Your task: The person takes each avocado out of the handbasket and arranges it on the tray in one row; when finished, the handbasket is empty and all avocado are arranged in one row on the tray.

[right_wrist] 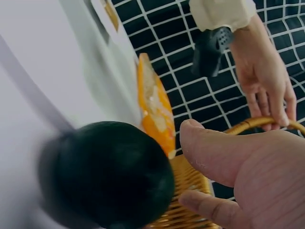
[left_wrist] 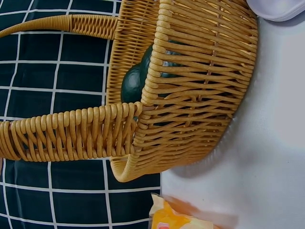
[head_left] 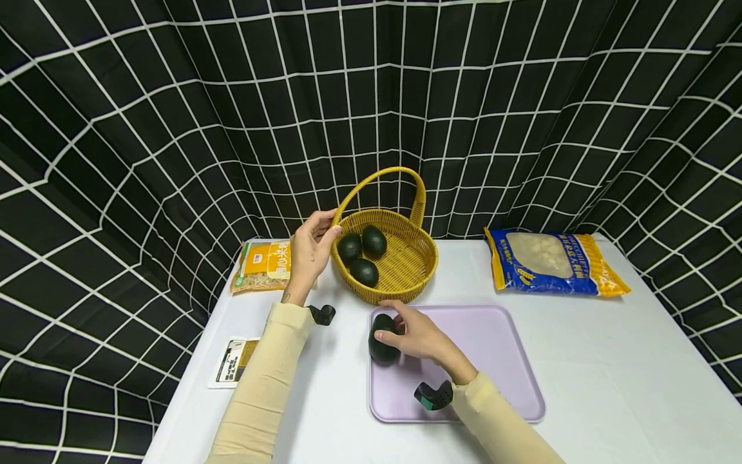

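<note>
Landmark: yellow wicker basket (head_left: 400, 264). Just on the near side of the basket: one loose dark avocado (head_left: 380, 354), at the left, basket-side corner of the purple tray (head_left: 487, 361). Looks set down on the tray; cannot see underneath. Long axis roughly toward and away from the basket, with one end at the wicker wall and the other straight away from it.

Nearest to the avocado: right hand (head_left: 420, 335), in from the basket's near right, above and to the right. Thumb and fingers spread apart, not clamped; thumb across the avocado in the head view, but with a gap beside it in the right wrist view. Cannot tell about light fingertip contact.

Farther off, at the left side of the basket: left hand (head_left: 310, 248), thumb and fingers pinched on the basket handle (left_wrist: 71, 133), probably for steadying.

Inside the basket, bunched toward the left: three more avocados (head_left: 364, 272).

Key relation, as judged: avocado low and left of the right palm, basket straight ahead past the far tip, with the tray's edge between. Likely worth minding: basket rim and arched handle. Left of the basket, orange packet (head_left: 266, 264); right of it, blue bag (head_left: 542, 263).
</note>
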